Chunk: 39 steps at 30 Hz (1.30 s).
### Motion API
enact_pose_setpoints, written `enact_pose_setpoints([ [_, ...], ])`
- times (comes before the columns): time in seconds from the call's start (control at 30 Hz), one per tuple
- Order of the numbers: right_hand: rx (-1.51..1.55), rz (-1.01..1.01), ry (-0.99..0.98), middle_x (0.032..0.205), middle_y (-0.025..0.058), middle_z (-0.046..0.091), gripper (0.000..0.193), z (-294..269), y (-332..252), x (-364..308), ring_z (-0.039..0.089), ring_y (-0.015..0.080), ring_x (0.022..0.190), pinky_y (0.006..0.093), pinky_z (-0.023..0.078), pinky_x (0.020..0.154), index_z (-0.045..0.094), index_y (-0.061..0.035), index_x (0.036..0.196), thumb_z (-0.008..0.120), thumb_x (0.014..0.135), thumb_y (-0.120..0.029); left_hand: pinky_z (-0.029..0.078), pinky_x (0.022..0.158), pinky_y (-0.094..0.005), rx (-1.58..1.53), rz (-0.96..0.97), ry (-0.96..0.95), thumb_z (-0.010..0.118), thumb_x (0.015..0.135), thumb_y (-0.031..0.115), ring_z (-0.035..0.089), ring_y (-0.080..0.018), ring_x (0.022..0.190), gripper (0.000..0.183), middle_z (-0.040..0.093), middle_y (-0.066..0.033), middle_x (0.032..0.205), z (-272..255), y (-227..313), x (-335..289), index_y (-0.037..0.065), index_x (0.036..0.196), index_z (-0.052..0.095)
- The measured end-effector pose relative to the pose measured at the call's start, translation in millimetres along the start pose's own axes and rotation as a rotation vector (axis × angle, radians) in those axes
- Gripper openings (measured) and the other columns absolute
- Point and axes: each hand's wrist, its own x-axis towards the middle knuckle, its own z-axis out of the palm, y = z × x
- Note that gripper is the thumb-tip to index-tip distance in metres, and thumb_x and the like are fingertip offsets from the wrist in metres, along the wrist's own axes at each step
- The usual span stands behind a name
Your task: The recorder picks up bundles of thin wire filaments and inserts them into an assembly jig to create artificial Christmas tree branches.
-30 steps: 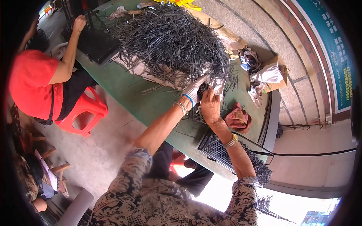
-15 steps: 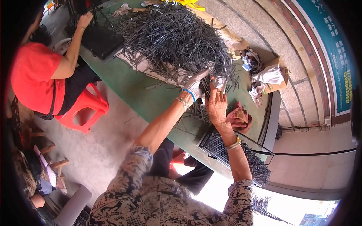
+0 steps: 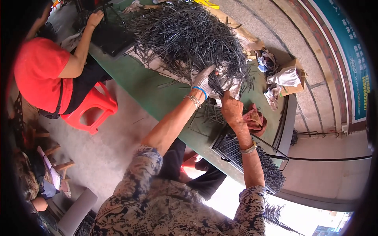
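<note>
A large tangled heap of thin black strips [image 3: 185, 35] lies on the green table. At its near right edge my left hand [image 3: 202, 81], in a whitish glove, is closed round a bundle of strips [image 3: 215, 84]. The bundle slants down toward my right hand [image 3: 232, 108], which is bare. Its fingers are curled in at the bundle's near end, and the fingertips are partly hidden. Loose strips lie on the table below my hands.
Near my right forearm stands a black perforated tray [image 3: 232, 148] filled with upright strips. A reddish cloth [image 3: 255, 120] lies beside my right hand. Beyond it is a cardboard box [image 3: 293, 84] with white cloth. A person in red [image 3: 41, 78] works at the left.
My right hand's fingers were extended over the bundle and are now curled at its near end. My left hand stays on the bundle. The whole view has shifted slightly.
</note>
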Motion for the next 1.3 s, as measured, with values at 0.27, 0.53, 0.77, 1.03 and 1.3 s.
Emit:
enact_pose_setpoints([
  [0.27, -0.045, -0.086, -0.095, 0.066, 0.017, 0.064, 0.009, -27.1, 9.6, -7.8, 0.065, 0.0381, 0.061, 0.0504, 0.049, 0.053, 0.049, -0.0051, 0.091, 0.053, 0.086, -0.011, 0.056, 0.069, -0.0457, -0.047, 0.053, 0.048, 0.063, 0.092, 0.021, 0.058, -0.0215, 0.066, 0.017, 0.053, -0.0032, 0.072, -13.5, 6.1, 11.3, 0.007, 0.084, 0.06],
  [0.53, 0.188, 0.024, -0.118, 0.064, 0.0151, 0.064, 0.015, -52.2, 45.6, -24.9, 0.063, 0.0392, 0.061, 0.0496, 0.048, 0.054, 0.052, -0.0067, 0.092, 0.053, 0.094, -0.022, 0.049, 0.056, -0.0394, 0.071, 0.075, 0.2, 0.061, 0.094, 0.024, 0.05, -0.0178, 0.057, 0.025, 0.05, -0.001, 0.066, -23.5, 30.5, 8.0, 0.009, 0.076, 0.053],
  [0.77, 0.598, 0.3, -0.324, 0.064, 0.0119, 0.065, 0.025, -15.3, 23.0, 18.2, 0.067, 0.0251, 0.057, 0.0366, 0.053, 0.054, 0.055, 0.0006, 0.095, 0.046, 0.098, -0.023, 0.056, 0.084, -0.0397, 0.236, -0.125, -0.057, 0.061, 0.094, 0.02, 0.067, -0.0237, 0.094, 0.024, 0.068, -0.0105, 0.108, -22.9, -12.4, -34.1, 0.002, 0.109, 0.064],
  [1.03, 0.012, 0.219, -0.404, 0.099, 0.0241, 0.068, 0.026, -2.8, -21.8, 35.5, 0.065, 0.0404, 0.099, 0.0491, 0.05, 0.085, 0.058, 0.0031, 0.108, 0.046, 0.089, -0.011, 0.046, 0.099, -0.0416, 0.295, -0.146, -0.007, 0.063, 0.093, 0.031, 0.056, -0.0203, 0.117, 0.042, 0.058, -0.0077, 0.13, -40.7, -17.4, -50.6, 0.008, 0.128, 0.056],
  [1.3, -0.044, 0.221, -0.397, 0.097, 0.0232, 0.069, 0.032, 20.8, -38.7, 42.0, 0.067, 0.0399, 0.094, 0.0471, 0.052, 0.081, 0.052, 0.0062, 0.117, 0.045, 0.09, -0.009, 0.052, 0.091, -0.0368, 0.217, -0.178, -0.052, 0.064, 0.092, 0.028, 0.065, -0.021, 0.101, 0.035, 0.067, -0.0098, 0.115, -57.7, -15.3, -32.6, 0.002, 0.117, 0.062],
])
